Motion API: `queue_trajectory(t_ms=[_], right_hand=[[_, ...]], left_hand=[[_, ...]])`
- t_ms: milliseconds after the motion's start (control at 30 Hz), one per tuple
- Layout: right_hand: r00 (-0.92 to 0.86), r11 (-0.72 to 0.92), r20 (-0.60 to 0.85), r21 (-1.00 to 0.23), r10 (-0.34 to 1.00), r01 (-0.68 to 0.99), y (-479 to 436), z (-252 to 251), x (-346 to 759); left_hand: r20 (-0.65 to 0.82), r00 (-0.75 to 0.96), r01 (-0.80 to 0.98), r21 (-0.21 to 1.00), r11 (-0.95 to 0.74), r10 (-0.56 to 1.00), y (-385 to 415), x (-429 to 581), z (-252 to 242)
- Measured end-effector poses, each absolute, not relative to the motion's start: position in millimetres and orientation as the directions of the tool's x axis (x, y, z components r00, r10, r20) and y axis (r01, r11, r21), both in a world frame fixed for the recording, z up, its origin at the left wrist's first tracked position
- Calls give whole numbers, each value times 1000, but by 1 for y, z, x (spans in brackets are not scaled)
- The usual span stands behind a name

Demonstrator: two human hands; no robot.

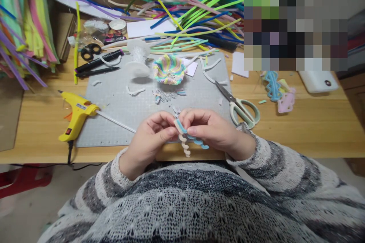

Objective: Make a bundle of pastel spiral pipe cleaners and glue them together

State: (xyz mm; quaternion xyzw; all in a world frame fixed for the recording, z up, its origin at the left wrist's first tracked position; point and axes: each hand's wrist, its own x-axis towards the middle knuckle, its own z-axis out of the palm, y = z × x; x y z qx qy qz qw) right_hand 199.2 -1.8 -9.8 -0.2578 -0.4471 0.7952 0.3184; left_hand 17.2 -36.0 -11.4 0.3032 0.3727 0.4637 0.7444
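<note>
Between my two hands is a pair of pipe cleaners [180,125], one cream-white and one light blue, lying side by side at the top. Below the fingers the white one hangs in a wavy curl [184,146]; the blue tail [201,142] curls off to the right under my right hand. My left hand [152,136] pinches the pair from the left, thumb and fingertips closed. From the other side my right hand [213,127] is closed on it too. Just beyond the fingertips lie small cut scraps [165,96]. A ruffled pastel pipe-cleaner bowl [169,70] sits farther back.
A grey cutting mat [114,98] covers the table's middle. On the left lies a yellow glue gun [75,112]; scissors [241,108] rest at right. A clear spool [137,59], black markers [98,64] and heaped pipe cleaners [199,7] stand behind. Part of the upper right is pixelated.
</note>
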Motion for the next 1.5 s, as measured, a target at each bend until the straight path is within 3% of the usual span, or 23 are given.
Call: queue_trajectory(t_ms=[233, 533, 800, 1500], right_hand=[[-694, -396, -109, -878, 712, -269, -3, -9, 199], [-705, -406, -123, -879, 699, -249, -3, -10, 201], [-740, -466, -92, -826, 667, -317, -4, -8, 199], [-791, -477, -111, -844, 601, -244, -2, -11, 201]], left_hand=[[-280, 307, -441, 805, 397, 909, -36, 17, -13], [-177, 291, -434, 851, 295, 940, -35, 17, -16], [-74, 414, -487, 824, 289, 907, -35, 18, -12], [-118, 412, -472, 821, 322, 904, -36, 20, -11]])
